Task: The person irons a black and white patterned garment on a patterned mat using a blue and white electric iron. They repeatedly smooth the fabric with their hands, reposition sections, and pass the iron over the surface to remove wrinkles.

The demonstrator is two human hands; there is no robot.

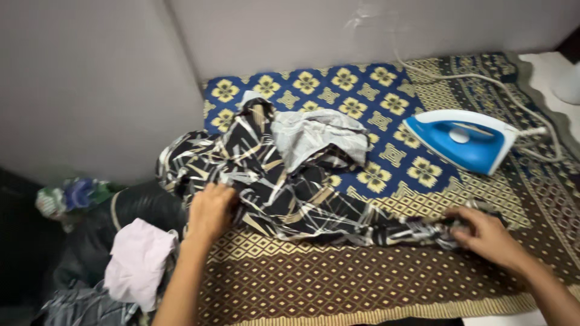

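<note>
Centrally, 2 hands gripped a patterned garment [284,187] on the mat [362,278]: left hand [210,210] closed on its body, right hand [486,234] on its end; iron [462,140] nearby.

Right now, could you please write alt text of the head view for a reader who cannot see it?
Two bare hands, left hand and right hand, grip a crumpled black patterned garment on a brown patterned mat. A blue and white iron rests on a blue flowered cloth behind it, and a pink cloth lies at left.
</note>
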